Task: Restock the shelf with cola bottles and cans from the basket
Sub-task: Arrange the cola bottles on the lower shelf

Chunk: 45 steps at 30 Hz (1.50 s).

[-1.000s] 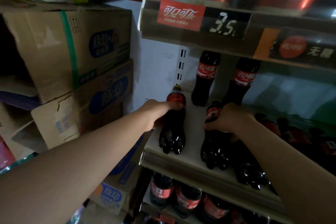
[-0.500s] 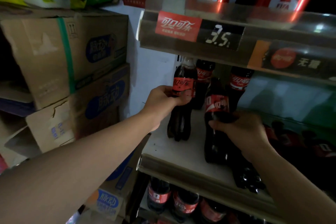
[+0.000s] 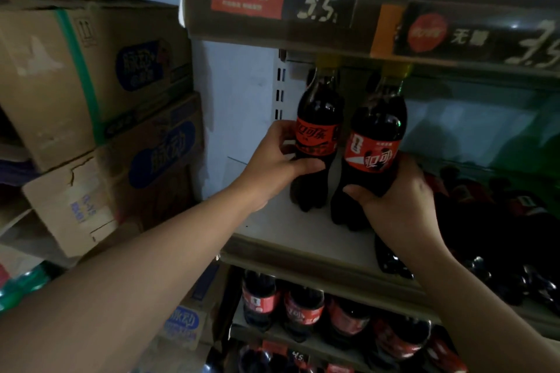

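So the white middle shelf (image 3: pixel 272 224) has two cola bottles standing upright near its left end, left bottle (image 3: pixel 318 136) and right bottle (image 3: pixel 374 145), side by side. More dark bottles (image 3: pixel 485 212) lie tipped over further right. The lower shelf (image 3: pixel 303 339) carries a row of upright cola bottles (image 3: pixel 303 309).

Head view, close (slightly downward), facing shelf (image 3: pixel 303 239)

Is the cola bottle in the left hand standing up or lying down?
Standing up. The cola bottle has its yellow cap at the top and its base on the shelf, with the left hand wrapped around its label.
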Each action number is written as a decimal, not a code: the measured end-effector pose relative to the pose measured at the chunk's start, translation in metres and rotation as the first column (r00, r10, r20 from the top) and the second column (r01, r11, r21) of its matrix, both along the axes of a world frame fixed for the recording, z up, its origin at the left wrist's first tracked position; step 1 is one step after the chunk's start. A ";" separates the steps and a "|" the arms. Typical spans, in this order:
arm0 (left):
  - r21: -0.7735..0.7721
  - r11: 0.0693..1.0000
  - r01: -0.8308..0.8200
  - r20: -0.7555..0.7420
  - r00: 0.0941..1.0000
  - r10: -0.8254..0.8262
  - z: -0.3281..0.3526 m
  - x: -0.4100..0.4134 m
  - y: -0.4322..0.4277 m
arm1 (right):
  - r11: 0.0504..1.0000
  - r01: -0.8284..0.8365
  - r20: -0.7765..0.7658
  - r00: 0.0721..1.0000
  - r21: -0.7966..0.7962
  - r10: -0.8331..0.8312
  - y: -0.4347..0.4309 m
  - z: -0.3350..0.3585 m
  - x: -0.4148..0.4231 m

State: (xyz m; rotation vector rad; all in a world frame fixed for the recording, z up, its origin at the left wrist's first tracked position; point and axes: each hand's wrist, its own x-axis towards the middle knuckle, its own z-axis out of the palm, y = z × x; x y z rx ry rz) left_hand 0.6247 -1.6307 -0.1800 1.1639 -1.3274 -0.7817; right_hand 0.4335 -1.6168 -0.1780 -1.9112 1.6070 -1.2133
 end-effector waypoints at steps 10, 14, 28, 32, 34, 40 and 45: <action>0.038 0.998 -0.041 0.141 0.989 0.035 0.005 0.004 0.001 | 0.996 0.023 0.028 0.999 0.084 -0.026 -0.010 0.013 0.003; 0.044 0.999 -0.033 0.107 0.994 0.028 0.001 0.003 -0.005 | 0.992 0.074 0.043 0.996 0.099 -0.078 -0.019 0.014 0.004; -0.016 0.998 -0.062 0.119 0.991 0.064 -0.013 0.002 -0.017 | 0.993 0.091 -0.009 0.996 0.075 -0.090 -0.015 0.013 0.005; -0.025 0.998 -0.063 0.111 0.992 0.066 -0.014 0.002 -0.017 | 0.993 0.107 -0.019 0.994 0.044 -0.106 -0.012 0.010 0.006; -0.023 0.998 -0.061 0.103 0.993 0.063 -0.015 0.001 -0.017 | 0.993 0.109 -0.023 0.994 0.042 -0.108 -0.010 0.009 0.005; -0.006 0.999 -0.049 0.099 0.994 0.049 -0.015 0.001 -0.015 | 0.993 0.101 -0.023 0.995 0.067 -0.099 -0.009 0.010 0.003; 0.014 0.999 -0.050 0.107 0.993 0.048 -0.012 0.002 -0.012 | 0.994 0.088 -0.010 0.996 0.066 -0.087 -0.011 0.010 0.003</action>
